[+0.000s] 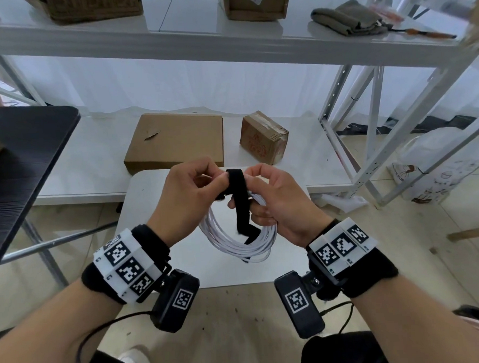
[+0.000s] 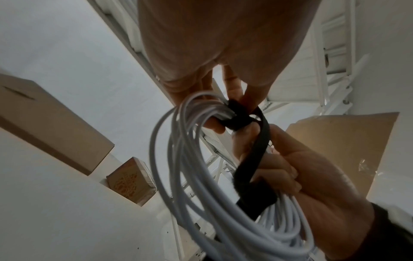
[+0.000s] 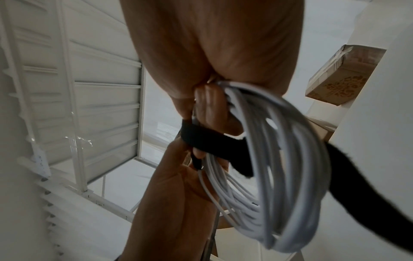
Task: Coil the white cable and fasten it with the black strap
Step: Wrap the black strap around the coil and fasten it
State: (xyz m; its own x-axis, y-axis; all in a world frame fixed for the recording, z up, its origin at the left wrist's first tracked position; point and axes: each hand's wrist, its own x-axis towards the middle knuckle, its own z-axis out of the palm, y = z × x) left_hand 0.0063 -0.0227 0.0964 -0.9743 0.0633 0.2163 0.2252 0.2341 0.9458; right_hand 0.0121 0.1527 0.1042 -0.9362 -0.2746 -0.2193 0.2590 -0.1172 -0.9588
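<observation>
The white cable (image 1: 237, 243) hangs as a coil of several loops between my hands, above a small white table (image 1: 148, 190). My right hand (image 1: 251, 193) has its fingers curled round the top of the coil (image 3: 279, 159). A black strap (image 1: 236, 181) is looped over the bundle there, and its free tail hangs down across the loops. My left hand (image 1: 219, 179) pinches the strap at the top between thumb and fingers. In the left wrist view the strap (image 2: 252, 159) wraps the bunched cable (image 2: 190, 176) and runs down over the right hand (image 2: 301, 167). The cable's ends are hidden.
On the low white shelf behind lie a flat cardboard box (image 1: 173, 140) and a small taped box (image 1: 264, 140). A black tabletop (image 1: 20, 163) stands at the left. White metal rack legs (image 1: 367, 126) rise at the right, with an upper shelf (image 1: 171, 39) overhead.
</observation>
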